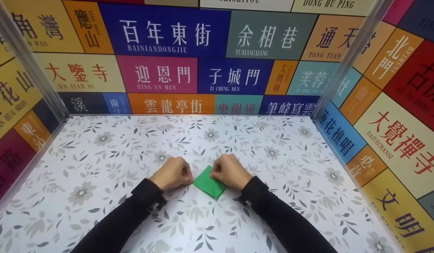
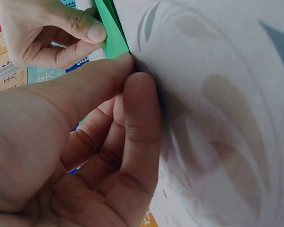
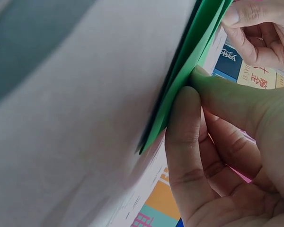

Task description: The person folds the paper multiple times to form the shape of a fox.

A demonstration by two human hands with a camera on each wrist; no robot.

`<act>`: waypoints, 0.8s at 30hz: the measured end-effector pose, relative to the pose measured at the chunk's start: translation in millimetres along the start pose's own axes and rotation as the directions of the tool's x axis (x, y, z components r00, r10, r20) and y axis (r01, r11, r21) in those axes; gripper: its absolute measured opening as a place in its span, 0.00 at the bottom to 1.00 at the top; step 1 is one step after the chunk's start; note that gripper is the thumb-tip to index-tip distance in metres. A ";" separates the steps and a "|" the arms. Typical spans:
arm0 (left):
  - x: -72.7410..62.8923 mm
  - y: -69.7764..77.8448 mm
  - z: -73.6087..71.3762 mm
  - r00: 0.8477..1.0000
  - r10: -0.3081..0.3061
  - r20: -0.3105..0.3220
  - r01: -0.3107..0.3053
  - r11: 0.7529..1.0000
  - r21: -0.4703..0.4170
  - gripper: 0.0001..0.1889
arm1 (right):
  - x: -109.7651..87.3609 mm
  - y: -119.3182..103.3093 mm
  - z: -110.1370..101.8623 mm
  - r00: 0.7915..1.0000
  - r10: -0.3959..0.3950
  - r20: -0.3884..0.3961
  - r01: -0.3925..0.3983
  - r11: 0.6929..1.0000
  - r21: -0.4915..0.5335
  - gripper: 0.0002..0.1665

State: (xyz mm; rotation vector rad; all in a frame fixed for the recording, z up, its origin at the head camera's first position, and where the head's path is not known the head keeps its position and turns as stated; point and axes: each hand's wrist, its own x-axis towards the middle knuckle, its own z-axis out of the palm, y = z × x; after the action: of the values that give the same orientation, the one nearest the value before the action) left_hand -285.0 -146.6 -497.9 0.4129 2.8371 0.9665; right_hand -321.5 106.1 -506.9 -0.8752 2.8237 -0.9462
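Observation:
A folded piece of green paper (image 1: 204,183) lies on the patterned tabletop, diamond-like in outline, with a crease running to its near corner. At its left corner, my left hand (image 1: 175,172) pinches with thumb and index fingertips right at the paper's tip. My right hand (image 1: 231,171) covers part of the right side and pinches a flap between thumb and index finger. Layers of the green paper (image 3: 180,80) stand slightly apart in the right wrist view. From the left wrist, the paper's narrow edge (image 2: 114,33) shows between both hands, the other fingers curled inward.
The white tabletop (image 1: 132,218) has a grey leaf and flower print. Upright panels with colourful Chinese sign blocks enclose it at the back (image 1: 164,31), left (image 1: 13,98) and right (image 1: 396,140). Pale corner strips (image 1: 37,66) join the panels.

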 end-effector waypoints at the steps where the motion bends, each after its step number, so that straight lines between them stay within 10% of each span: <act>1: -0.2 -0.6 0.4 1.000 -0.011 0.002 0.011 1.000 -0.002 0.07 | 0.1 0.1 0.4 1.000 0.000 0.000 0.000 1.000 0.002 0.07; 24: -2.6 -1.2 1.0 1.000 -0.019 -0.013 0.019 1.000 0.000 0.06 | -3.2 -2.8 -0.4 0.999 -0.006 -0.040 0.006 1.000 0.001 0.08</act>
State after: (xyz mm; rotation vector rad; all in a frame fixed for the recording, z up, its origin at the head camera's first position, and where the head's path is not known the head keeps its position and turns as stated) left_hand -282.5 -147.7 -499.4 0.3804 2.8470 0.9692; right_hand -317.6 106.1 -505.5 -0.8744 2.8547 -0.9769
